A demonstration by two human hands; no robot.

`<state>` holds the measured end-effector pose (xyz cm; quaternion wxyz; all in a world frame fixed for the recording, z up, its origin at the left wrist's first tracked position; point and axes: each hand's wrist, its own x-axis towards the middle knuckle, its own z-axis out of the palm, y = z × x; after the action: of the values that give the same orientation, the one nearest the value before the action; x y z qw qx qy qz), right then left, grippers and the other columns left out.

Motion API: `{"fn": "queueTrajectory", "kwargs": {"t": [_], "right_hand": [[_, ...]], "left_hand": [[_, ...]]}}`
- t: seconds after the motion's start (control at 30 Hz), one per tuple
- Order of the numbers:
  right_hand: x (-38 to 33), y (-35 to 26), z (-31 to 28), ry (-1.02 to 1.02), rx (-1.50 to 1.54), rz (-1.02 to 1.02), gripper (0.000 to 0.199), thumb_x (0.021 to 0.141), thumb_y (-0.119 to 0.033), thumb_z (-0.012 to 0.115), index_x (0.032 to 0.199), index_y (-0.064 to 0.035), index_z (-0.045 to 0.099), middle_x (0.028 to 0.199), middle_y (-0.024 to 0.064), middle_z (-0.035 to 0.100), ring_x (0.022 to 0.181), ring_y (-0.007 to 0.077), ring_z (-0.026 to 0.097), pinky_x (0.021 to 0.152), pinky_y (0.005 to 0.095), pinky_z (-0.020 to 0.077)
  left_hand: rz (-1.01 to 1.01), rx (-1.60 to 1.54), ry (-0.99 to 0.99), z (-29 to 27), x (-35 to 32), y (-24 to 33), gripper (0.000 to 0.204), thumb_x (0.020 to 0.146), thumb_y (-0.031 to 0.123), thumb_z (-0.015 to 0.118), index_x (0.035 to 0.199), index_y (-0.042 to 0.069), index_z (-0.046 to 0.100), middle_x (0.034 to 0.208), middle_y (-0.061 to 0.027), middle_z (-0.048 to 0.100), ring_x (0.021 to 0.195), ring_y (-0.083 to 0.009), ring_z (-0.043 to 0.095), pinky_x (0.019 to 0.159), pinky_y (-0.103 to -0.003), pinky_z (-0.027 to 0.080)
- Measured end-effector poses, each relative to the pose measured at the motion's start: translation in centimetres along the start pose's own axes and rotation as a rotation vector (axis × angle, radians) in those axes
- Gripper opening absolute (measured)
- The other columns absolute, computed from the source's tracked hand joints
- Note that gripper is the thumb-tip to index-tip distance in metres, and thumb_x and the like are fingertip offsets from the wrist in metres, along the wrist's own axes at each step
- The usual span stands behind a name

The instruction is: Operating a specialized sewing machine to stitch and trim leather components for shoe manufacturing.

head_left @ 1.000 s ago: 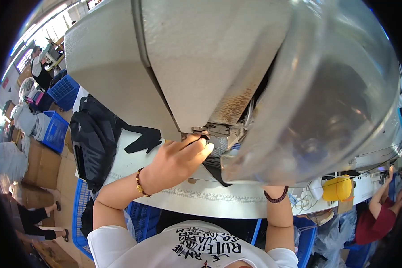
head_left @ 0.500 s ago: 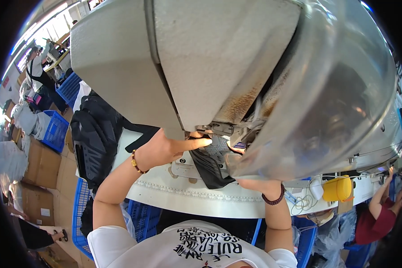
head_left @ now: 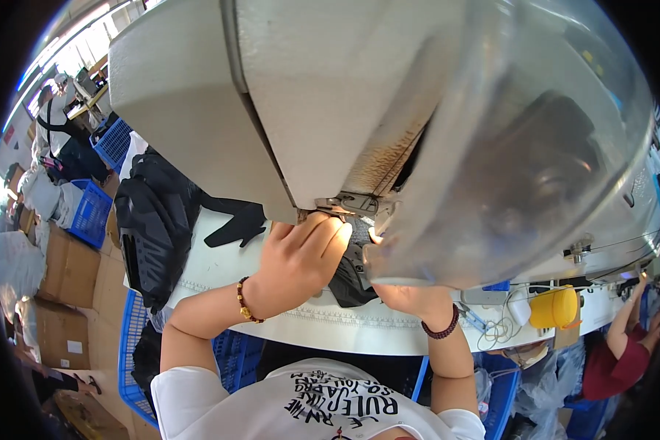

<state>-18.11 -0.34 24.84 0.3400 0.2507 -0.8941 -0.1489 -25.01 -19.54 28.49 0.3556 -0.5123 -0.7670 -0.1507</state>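
Several fingers [head_left: 328,233] of our left hand [head_left: 301,260] bunch close together and bend down onto a dark piece of cloth [head_left: 350,284]; their tips are partly hidden, so we cannot tell whether they pinch it or only press. At the cloth's right side we see a fingertip of our right hand [head_left: 414,299]; a clear cover [head_left: 521,183] blurs the other fingers, and we cannot tell how far they open or what they grip. The cloth lies on the white table [head_left: 323,337], just below the metal fittings [head_left: 356,203] of a pale sewing machine [head_left: 323,95]. Left of our hands rests a flat black piece [head_left: 238,224], with a black bundle [head_left: 154,227] beside it. Farther right we have a yellow container [head_left: 552,308], and beyond it a co-worker's red sleeve [head_left: 609,363].
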Motion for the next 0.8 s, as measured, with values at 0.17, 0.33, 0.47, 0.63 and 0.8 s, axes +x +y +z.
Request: {"fn": "queueTrajectory", "kwargs": {"t": [0.17,0.33,0.47,0.63,0.8], "right_hand": [[0.0,0.3,0.5,-0.085,0.017,-0.072,0.024,0.076,-0.008,0.054,0.100,-0.0069,0.056,0.099,0.0109,0.058,0.091,0.0199,0.055,0.076,0.0306,0.0452],[1.2,-1.0,-1.6,0.159,0.953,0.508,0.020,0.070,-0.015,0.062,0.088,-0.0066,0.061,0.086,0.0065,0.061,0.080,0.0197,0.058,0.074,0.0314,0.0454],[1.3,-1.8,-1.6,0.207,0.815,0.540,0.018,0.068,-0.012,0.062,0.084,-0.0051,0.063,0.079,0.0071,0.061,0.073,0.0224,0.058,0.069,0.0320,0.0452],[2.4,-2.9,-1.6,0.275,0.714,0.590,0.015,0.069,-0.010,0.057,0.081,-0.0021,0.063,0.068,0.0078,0.058,0.067,0.0240,0.054,0.067,0.0340,0.0431],[2.3,-2.9,-1.4,0.153,0.483,0.499,0.013,0.071,-0.010,0.056,0.081,-0.0037,0.063,0.066,0.0076,0.055,0.063,0.0244,0.050,0.069,0.0333,0.0413]], "left_hand": [[0.089,-0.025,-0.053,0.0,-0.1,-0.1,0.029,0.061,0.006,0.057,0.089,-0.002,0.060,0.088,-0.0076,0.057,0.085,-0.0170,0.057,0.054,-0.024,0.044],[0.111,-0.016,-0.070,-0.1,-0.6,-0.2,0.028,0.063,0.005,0.058,0.090,-0.004,0.059,0.089,-0.0091,0.057,0.089,-0.0190,0.057,0.051,-0.022,0.047],[0.220,0.055,-0.083,0.4,-1.2,-1.7,0.027,0.067,0.008,0.063,0.092,-0.001,0.060,0.092,-0.0079,0.058,0.081,-0.0155,0.059,0.048,-0.022,0.046],[0.078,-0.114,-0.074,0.4,-1.1,-2.3,0.026,0.069,0.014,0.066,0.093,0.004,0.061,0.094,-0.0032,0.059,0.061,-0.0113,0.057,0.045,-0.022,0.044],[0.093,-0.103,-0.082,0.4,-0.9,-2.6,0.025,0.071,0.017,0.067,0.093,0.007,0.062,0.095,-0.0019,0.059,0.052,-0.0115,0.053,0.042,-0.021,0.042]]}}
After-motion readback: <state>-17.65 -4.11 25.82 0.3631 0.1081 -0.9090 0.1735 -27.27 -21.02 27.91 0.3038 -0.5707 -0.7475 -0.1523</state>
